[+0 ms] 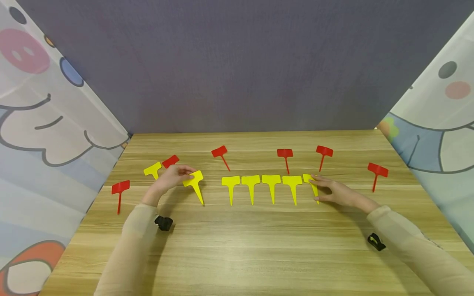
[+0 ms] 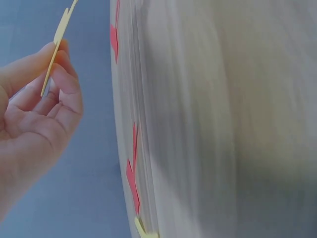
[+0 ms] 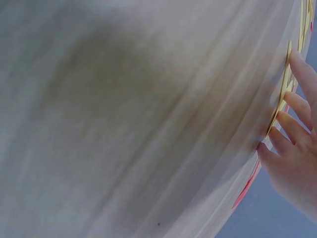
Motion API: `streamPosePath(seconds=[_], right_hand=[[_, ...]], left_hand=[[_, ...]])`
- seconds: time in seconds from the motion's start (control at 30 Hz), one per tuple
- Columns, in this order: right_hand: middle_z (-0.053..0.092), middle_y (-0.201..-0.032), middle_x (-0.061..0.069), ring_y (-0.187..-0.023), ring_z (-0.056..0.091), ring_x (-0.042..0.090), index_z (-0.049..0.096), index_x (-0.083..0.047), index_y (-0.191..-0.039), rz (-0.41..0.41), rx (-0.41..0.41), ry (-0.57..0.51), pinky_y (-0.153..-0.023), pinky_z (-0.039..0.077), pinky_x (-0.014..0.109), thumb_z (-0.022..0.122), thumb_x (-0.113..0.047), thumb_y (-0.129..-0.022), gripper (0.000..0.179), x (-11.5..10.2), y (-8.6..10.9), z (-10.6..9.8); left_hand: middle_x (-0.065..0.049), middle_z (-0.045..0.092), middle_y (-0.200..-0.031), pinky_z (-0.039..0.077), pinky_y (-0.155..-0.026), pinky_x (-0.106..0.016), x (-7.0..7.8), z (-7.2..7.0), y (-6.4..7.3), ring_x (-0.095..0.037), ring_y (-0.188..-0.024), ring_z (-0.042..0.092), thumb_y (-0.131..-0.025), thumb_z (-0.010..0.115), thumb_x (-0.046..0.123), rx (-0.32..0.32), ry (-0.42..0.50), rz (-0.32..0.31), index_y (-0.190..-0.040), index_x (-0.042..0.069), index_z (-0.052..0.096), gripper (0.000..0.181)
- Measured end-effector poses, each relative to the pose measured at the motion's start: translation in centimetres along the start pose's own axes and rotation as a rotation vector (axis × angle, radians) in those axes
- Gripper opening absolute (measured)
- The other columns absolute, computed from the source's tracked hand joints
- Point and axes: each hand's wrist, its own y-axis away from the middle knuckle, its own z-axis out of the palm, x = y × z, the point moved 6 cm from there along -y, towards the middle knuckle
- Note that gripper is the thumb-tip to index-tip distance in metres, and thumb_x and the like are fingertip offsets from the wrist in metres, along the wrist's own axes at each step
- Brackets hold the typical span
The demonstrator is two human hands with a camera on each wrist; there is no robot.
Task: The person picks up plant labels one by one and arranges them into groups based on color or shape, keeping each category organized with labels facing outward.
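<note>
My left hand (image 1: 174,176) pinches a yellow T-shaped plant label (image 1: 195,185) between thumb and fingers, its pointed stem hanging down. In the left wrist view, that label (image 2: 59,32) appears edge-on, held above the wooden table. Several yellow plant labels (image 1: 272,187) lie side by side in a row, stems toward me. At the row's right end my right hand (image 1: 337,193) rests its fingertips and thumb on another yellow label (image 1: 314,190), partly covering it. The right wrist view shows extended fingers along this label's edge (image 3: 281,94), close to the table.
Red T-shaped labels lie scattered: one (image 1: 120,188) at left, one (image 1: 170,160) behind my left hand, several (image 1: 285,153) along the back, one (image 1: 377,170) at right. A loose yellow label (image 1: 152,169) lies back left. A grey panel (image 1: 255,82) rises behind the table (image 1: 259,250).
</note>
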Motion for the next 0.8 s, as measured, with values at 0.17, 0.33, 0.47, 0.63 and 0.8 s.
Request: streamPosePath(seconds=[0.17,0.33,0.47,0.63,0.8], right_hand=[[0.028,-0.137,0.027,-0.124,0.022,0.046,0.042,0.006,-0.128,0.005,-0.001,-0.008,-0.095,0.025,0.058,0.065,-0.026,-0.079,0.063,0.1,0.0,0.0],[0.028,-0.137,0.026,-0.124,0.022,0.046,0.042,0.006,-0.128,0.006,0.000,-0.008,-0.095,0.024,0.058,0.065,-0.027,-0.079,0.063,0.1,0.0,0.0],[0.028,-0.137,0.027,-0.124,0.022,0.047,0.042,0.006,-0.127,0.000,0.001,-0.007,-0.095,0.024,0.059,0.065,-0.026,-0.079,0.063,0.1,0.0,0.0],[0.028,-0.137,0.027,-0.123,0.023,0.047,0.042,0.006,-0.127,-0.001,-0.001,0.000,-0.095,0.024,0.059,0.065,-0.026,-0.079,0.063,0.1,0.0,0.0],[0.029,-0.137,0.026,-0.123,0.023,0.046,0.042,0.006,-0.127,0.000,0.000,0.011,-0.095,0.025,0.058,0.065,-0.027,-0.079,0.063,0.1,0.0,0.1]], left_hand=[[-0.013,0.059,-0.100,0.045,-0.070,-0.024,0.5,1.1,-0.9,-0.016,-0.086,0.053,-0.085,0.058,0.011,-0.051,0.010,-0.025,-0.110,-0.003,0.058,0.029],[-0.014,0.059,-0.104,0.045,-0.073,-0.025,0.7,2.1,-1.6,-0.019,-0.090,0.053,-0.085,0.058,0.011,-0.074,0.007,-0.061,-0.111,-0.002,0.058,0.029],[-0.014,0.058,-0.106,0.046,-0.075,-0.027,0.7,2.7,-2.1,-0.021,-0.093,0.053,-0.085,0.058,0.011,-0.091,-0.011,-0.067,-0.111,-0.001,0.059,0.029],[-0.012,0.060,-0.103,0.046,-0.075,-0.028,0.7,3.3,-2.6,-0.019,-0.090,0.054,-0.085,0.058,0.010,-0.116,-0.023,-0.065,-0.110,-0.001,0.059,0.027],[-0.011,0.060,-0.100,0.046,-0.075,-0.027,0.8,3.7,-3.1,-0.017,-0.087,0.055,-0.085,0.057,0.008,-0.133,-0.032,-0.062,-0.108,-0.001,0.060,0.025]])
